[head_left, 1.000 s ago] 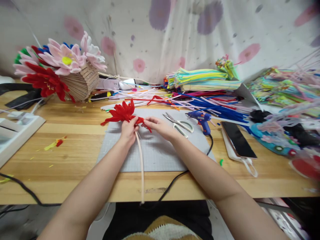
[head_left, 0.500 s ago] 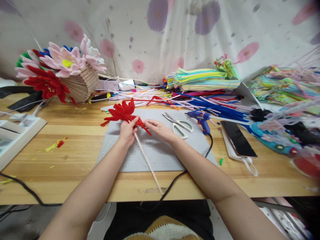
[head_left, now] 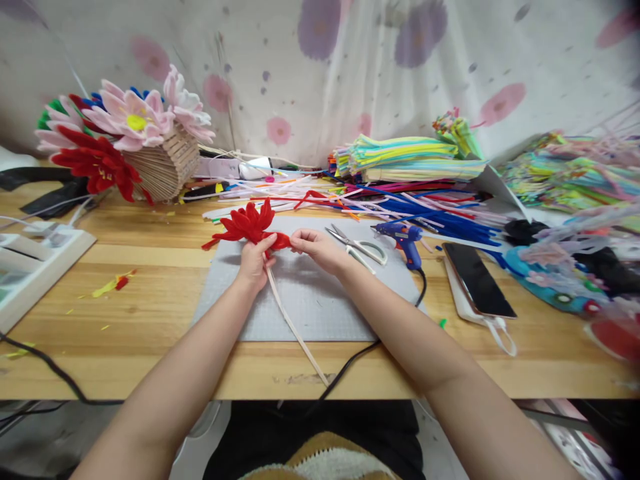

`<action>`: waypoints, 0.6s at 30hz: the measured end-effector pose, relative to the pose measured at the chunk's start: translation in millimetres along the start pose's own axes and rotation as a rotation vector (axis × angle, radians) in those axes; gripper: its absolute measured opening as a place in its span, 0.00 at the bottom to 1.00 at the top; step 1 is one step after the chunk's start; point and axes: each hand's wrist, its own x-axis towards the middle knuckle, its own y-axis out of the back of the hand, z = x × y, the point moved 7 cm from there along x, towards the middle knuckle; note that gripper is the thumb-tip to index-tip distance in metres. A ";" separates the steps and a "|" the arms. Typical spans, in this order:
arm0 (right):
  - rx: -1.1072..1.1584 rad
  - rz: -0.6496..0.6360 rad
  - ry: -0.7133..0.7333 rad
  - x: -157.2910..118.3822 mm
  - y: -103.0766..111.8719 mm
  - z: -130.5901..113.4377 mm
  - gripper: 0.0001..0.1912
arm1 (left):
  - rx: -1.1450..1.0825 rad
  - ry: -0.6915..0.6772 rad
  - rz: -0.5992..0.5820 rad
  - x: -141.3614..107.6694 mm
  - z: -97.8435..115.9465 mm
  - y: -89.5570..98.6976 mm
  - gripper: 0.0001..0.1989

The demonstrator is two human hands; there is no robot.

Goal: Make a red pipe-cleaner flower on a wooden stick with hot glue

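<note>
Left of the wide grey gridded cutting mat (head_left: 310, 308), I can see a tilted holder of thin wooden sticks (head_left: 173, 163) bearing fuzzy flowers. Above the mat's far left part is a bright red fuzzy-wire flower (head_left: 245, 223), its slim pale stem (head_left: 293, 327) slanting down past the mat's near edge. To work the red loop-shaped petal (head_left: 277, 240) well, I'd steady the base and ease only the tip, gently, so the fuzz lies smooth. The left hand (head_left: 255, 260) is closed around the flower's base, thumb on top; the right hand (head_left: 317, 248) has thumb and finger pinched together at the petal's end, though they're too small from here for me to judge how firmly. White-handled scissors (head_left: 353, 244) rest on the mat's far right part, with a blue glue gun (head_left: 404, 233) just beyond them.
</note>
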 end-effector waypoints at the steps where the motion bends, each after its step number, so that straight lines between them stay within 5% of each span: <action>1: 0.042 -0.015 -0.010 0.3 0.7 2.3 0.17 | -0.006 0.014 -0.006 0.1 -0.8 -0.1 0.13; 7: 0.059 -0.045 -0.094 1.4 6.1 14.6 0.19 | 0.086 0.021 -0.035 -3.2 -3.3 -3.8 0.17; 14: -0.179 0.312 -0.053 -26.0 56.9 -8.5 0.17 | 0.071 0.015 0.067 2.1 -3.2 7.2 0.16; 18: -0.431 0.081 -0.219 -76.3 87.9 -29.6 0.18 | 0.051 0.011 0.067 4.1 -1.6 10.0 0.15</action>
